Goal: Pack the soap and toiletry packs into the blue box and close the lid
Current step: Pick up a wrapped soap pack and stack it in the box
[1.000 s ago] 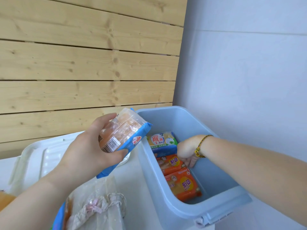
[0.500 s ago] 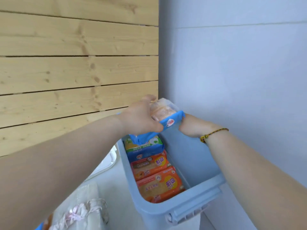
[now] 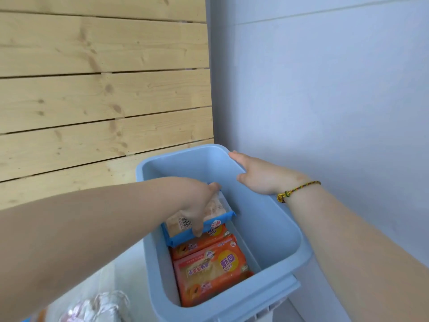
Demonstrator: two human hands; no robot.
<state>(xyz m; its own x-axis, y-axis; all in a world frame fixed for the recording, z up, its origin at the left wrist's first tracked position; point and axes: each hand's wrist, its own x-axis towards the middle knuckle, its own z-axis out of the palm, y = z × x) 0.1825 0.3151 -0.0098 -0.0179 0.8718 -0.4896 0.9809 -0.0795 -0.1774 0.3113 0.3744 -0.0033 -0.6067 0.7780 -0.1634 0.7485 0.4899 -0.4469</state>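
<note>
Readable print inside the blue box

"KEON" is showing upside down on the nearest orange soap pack [image 3: 210, 274] and again on the orange pack behind it [image 3: 210, 238]; the blue-edged pack [image 3: 185, 225] is showing an unreadable barcode.

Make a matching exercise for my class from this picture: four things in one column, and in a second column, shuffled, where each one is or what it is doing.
Things
1. left hand
2. right hand
3. orange packs
4. bracelet

Places or states
A. lying flat on the floor of the blue box
B. around the right wrist
C. resting on the box's right rim
D. down in the box, gripping the blue-edged pack

Pairs: 1-D, 2-C, 3-A, 4-B
</note>
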